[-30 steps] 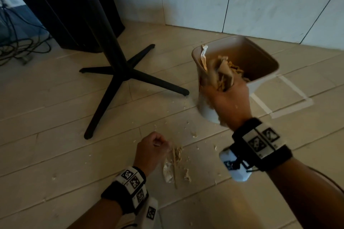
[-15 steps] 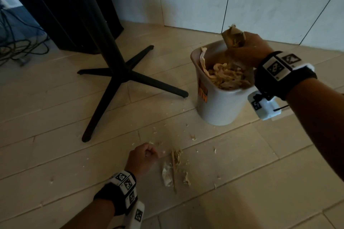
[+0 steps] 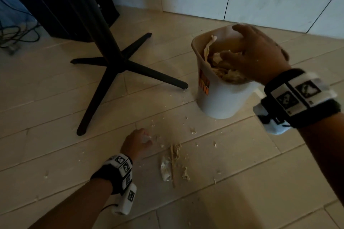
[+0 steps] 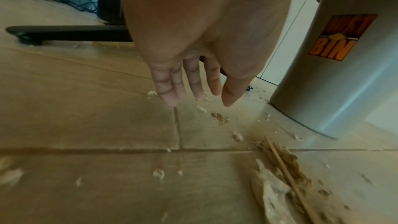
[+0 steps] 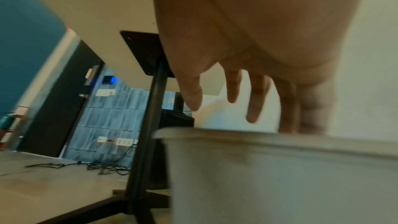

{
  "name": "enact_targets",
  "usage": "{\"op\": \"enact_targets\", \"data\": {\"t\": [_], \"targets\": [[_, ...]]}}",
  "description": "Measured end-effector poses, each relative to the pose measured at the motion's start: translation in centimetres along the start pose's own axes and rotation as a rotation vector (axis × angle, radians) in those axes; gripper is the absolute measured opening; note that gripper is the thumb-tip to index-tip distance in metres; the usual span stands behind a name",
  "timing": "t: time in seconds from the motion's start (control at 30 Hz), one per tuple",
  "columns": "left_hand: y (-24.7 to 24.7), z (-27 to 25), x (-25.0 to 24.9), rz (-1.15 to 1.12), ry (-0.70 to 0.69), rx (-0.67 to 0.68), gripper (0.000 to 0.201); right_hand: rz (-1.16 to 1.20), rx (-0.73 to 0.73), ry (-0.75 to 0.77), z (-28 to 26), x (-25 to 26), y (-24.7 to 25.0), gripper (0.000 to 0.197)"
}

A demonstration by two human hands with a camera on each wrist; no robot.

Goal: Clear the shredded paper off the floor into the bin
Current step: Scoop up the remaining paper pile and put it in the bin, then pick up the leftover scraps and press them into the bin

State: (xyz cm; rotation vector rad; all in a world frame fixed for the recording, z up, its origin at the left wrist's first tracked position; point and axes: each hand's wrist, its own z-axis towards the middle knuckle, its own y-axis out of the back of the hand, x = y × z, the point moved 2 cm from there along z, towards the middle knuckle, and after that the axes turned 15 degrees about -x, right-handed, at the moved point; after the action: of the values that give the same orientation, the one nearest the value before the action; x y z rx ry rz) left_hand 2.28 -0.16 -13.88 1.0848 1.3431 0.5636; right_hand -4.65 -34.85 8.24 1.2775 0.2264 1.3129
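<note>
Here, at the far left, cables (image 3: 16, 33) are trailing off the frame edge, half lost in shadow. The black table base (image 3: 115, 69) is spreading its legs over the floor (image 3: 55, 154), its top cut off above. The left hand (image 3: 136, 142) is hovering low over the boards, fingers (image 4: 172, 88) hanging straight and loose, grasping nothing. Just right of it, shredded paper (image 3: 174, 161) and a thin stick (image 4: 288, 176) are lying in a small heap, with crumbs scattering toward the bin (image 3: 221, 98). More paper is filling the bin, partly hidden under the right hand (image 3: 258, 55), which is spreading over the opening, fingers (image 5: 256, 101) released and blurred.
</note>
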Motion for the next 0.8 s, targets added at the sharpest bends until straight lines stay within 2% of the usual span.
{"op": "enact_targets", "data": {"t": [0.1, 0.17, 0.3, 0.47, 0.63, 0.7, 0.8], "targets": [[-0.1, 1.8, -0.3, 0.034, -0.042, 0.038, 0.056, 0.182, -0.191, 0.236, -4.5, 2.6, 0.2, 0.038], [-0.4, 3.0, -0.8, 0.079, -0.1, 0.103, 0.067, 0.283, -0.206, 0.347, -7.8, 3.6, -0.7, 0.023], [-1.3, 5.4, -1.9, 0.138, -0.127, 0.167, 0.076, 0.339, 0.141, 0.324, -12.1, 2.6, -6.0, 0.022], [-2.5, 8.0, -3.5, 0.215, -0.133, 0.251, 0.069, 0.121, 0.499, 0.107, -14.0, -0.9, -14.6, 0.035], [-3.6, 9.0, -5.6, 0.281, -0.232, 0.287, 0.065, -0.082, 0.639, 0.121, -14.0, -2.2, -20.8, 0.053], [-4.4, 8.3, -5.4, 0.324, -0.265, 0.326, 0.065, -0.151, 0.692, 0.141, -14.4, -2.7, -22.3, 0.056], [-5.4, 5.9, -4.4, 0.344, -0.368, 0.301, 0.064, -0.217, 0.707, 0.197, -16.7, -3.6, -23.0, 0.058]]}}
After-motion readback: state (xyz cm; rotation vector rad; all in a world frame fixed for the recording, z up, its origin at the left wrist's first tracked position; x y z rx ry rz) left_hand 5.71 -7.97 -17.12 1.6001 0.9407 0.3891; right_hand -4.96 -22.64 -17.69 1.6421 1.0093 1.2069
